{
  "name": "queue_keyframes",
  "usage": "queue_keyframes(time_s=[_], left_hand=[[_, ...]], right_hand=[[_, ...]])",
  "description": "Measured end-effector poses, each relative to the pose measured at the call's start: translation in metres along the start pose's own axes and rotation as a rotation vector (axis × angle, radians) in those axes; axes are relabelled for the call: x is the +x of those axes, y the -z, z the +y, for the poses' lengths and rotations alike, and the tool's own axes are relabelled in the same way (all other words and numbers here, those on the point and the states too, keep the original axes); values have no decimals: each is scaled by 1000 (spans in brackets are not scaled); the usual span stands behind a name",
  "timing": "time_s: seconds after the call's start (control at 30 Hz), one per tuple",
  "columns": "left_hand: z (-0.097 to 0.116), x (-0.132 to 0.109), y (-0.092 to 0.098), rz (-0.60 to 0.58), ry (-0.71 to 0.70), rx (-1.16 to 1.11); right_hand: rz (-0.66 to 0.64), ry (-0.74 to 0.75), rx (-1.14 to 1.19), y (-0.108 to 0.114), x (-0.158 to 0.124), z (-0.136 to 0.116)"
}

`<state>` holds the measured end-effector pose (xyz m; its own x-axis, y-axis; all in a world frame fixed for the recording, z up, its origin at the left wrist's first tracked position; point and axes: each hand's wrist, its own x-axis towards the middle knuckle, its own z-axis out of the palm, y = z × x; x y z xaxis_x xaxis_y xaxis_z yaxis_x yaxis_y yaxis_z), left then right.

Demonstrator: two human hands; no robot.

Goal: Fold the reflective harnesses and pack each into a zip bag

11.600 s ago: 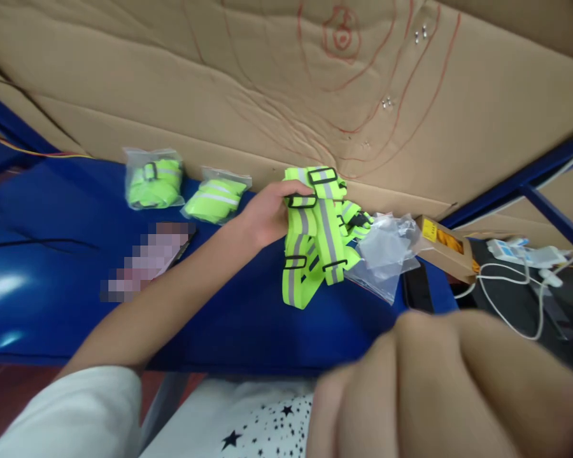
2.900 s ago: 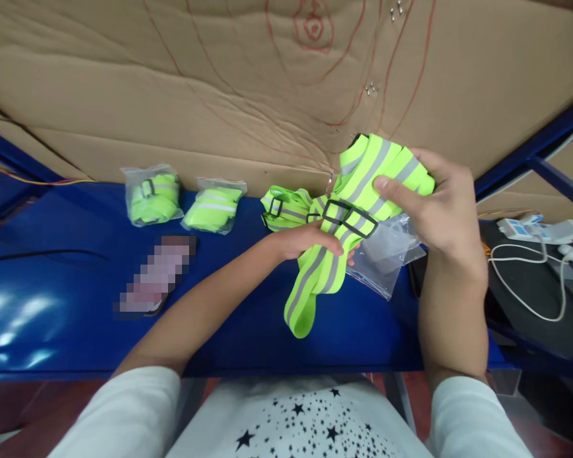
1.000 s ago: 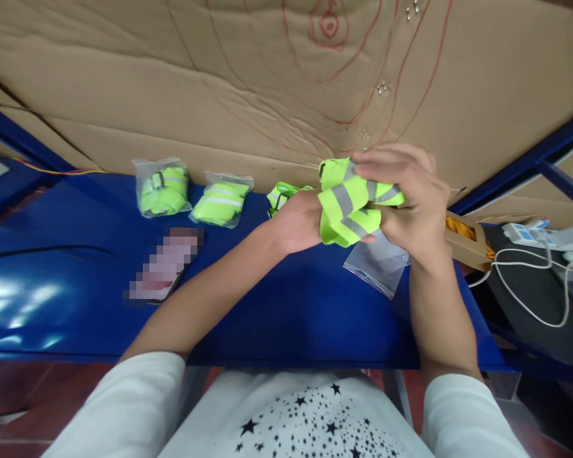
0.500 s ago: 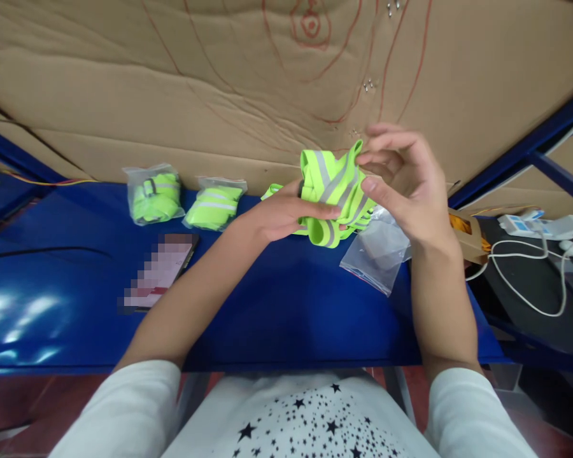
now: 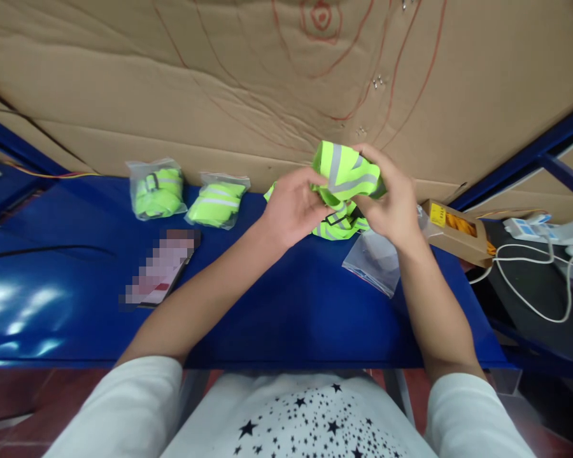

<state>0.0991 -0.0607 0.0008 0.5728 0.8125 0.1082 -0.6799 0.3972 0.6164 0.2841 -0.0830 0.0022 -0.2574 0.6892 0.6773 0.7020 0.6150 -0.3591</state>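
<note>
On my feed, the rolled neon-yellow reflective strap bundle (image 5: 346,170) is up off the counter (image 5: 277,324), between the two hands. I have the right hand (image 5: 392,198) clamped on its right end, thumb below and fingers behind. The left hand (image 5: 296,207) is half curled at the bundle's left edge, fingertips touching the webbing; I can't tell whether they pinch it.

Just below the bundle I see more loose reflective straps (image 5: 338,228) on the counter, a black buckle showing, partly hidden by the hands. A clear zip bag (image 5: 373,262) lies flat by the right wrist, and a windowed cardboard box (image 5: 457,232) with orange contents sits to the right of that wrist.

Over on my left, two bags of folded straps stand near the cardboard panel (image 5: 172,89): a taller bag (image 5: 157,192) with a buckle visible, and a flatter bag (image 5: 218,202) beside it. In front of them I make out a phone (image 5: 165,268), its screen blurred into blocks, near the left forearm.
</note>
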Motion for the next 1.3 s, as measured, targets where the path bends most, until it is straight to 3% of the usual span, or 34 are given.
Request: queue_keyframes(time_s=[0.1,0.2,0.4,0.53,0.7,0.77,0.83,0.93,1.0,1.07,1.13,1.3], left_hand=[[3,-7,-12,83,-81,-23],[2,-8,-15,159,-122,95],[2,-4,0,209,-218,314],[3,0,8,196,-267,392],[-5,3,20,240,-416,399],[-8,-5,27,294,-409,398],[-10,-20,35,308,-350,402],[-15,-50,46,299,-227,396],[-21,-68,52,295,-113,372],[-28,-82,55,273,-4,337],[-35,-90,57,221,88,301],[-48,-101,60,13,295,323]], right_hand=[[4,61,-133,-9,-3,-8],[-28,125,-196,-21,-4,-13],[-225,190,33,-38,-9,-30],[-225,15,377,-40,-6,-32],[-64,-261,698,-15,-2,0],[-7,-374,605,6,-17,12],[-72,-399,370,27,-46,16],[-551,-330,-89,49,-100,10],[-695,-386,-371,52,-129,3],[-755,-446,-492,45,-144,-6],[-670,-470,-480,33,-146,-14],[-217,-314,-398,4,-120,-35]])
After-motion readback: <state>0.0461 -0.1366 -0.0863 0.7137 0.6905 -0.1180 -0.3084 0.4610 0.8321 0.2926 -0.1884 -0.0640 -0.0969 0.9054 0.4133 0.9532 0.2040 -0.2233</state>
